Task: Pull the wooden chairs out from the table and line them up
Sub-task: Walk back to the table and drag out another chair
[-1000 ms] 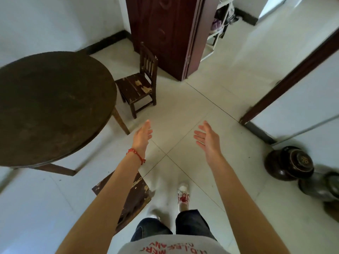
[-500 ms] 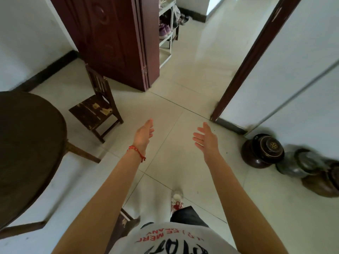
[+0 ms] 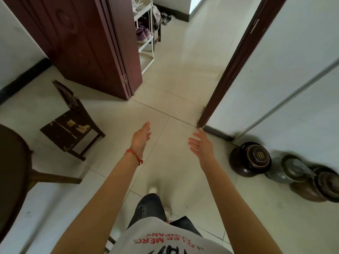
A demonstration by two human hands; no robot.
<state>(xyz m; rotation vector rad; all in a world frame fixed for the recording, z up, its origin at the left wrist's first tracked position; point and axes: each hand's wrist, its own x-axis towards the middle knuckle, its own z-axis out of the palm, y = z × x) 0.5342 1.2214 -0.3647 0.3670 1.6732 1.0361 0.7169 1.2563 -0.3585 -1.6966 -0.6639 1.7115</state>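
A small dark wooden chair (image 3: 71, 123) with a worn, chipped seat stands on the tile floor at the left, its back toward the door. The round dark table (image 3: 11, 173) shows only at the left edge, with one leg (image 3: 55, 178) sticking out. My left hand (image 3: 141, 138) is held out over the floor, fingers apart, holding nothing, to the right of the chair and not touching it. My right hand (image 3: 201, 145) is also open and empty, further right.
A dark red open door (image 3: 82, 43) stands behind the chair, with a white shoe rack (image 3: 145, 33) beyond it. A brown door frame (image 3: 233, 65) rises at the right. Several glazed lidded jars (image 3: 251, 158) sit along the right wall. Tiled floor lies ahead.
The view has swung right and forward: the table has slid to the left edge, and the chair seen below my left arm is out of view. Both hands stay open and empty.
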